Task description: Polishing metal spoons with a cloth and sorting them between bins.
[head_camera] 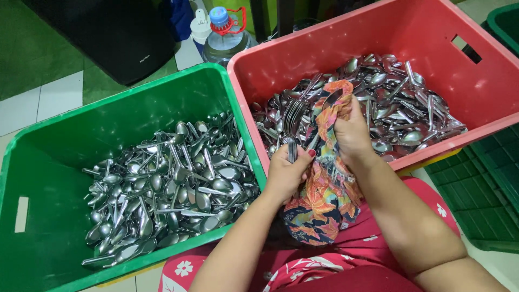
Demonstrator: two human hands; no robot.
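Note:
My left hand (286,173) grips the handles of a bunch of steel forks (293,121), tines pointing up, over the near edge of the red crate (432,32). My right hand (350,132) clutches a colourful patterned cloth (324,194) wrapped around the forks' upper part; the cloth hangs down onto my lap. The red crate holds a heap of steel spoons and forks (400,103). To the left, a green crate (135,108) holds a pile of steel spoons (173,184).
A clear water bottle with a blue cap (224,35) stands behind the crates, beside a black box (119,38). A dark green crate (481,189) lies at the right. White tiles and green matting cover the floor.

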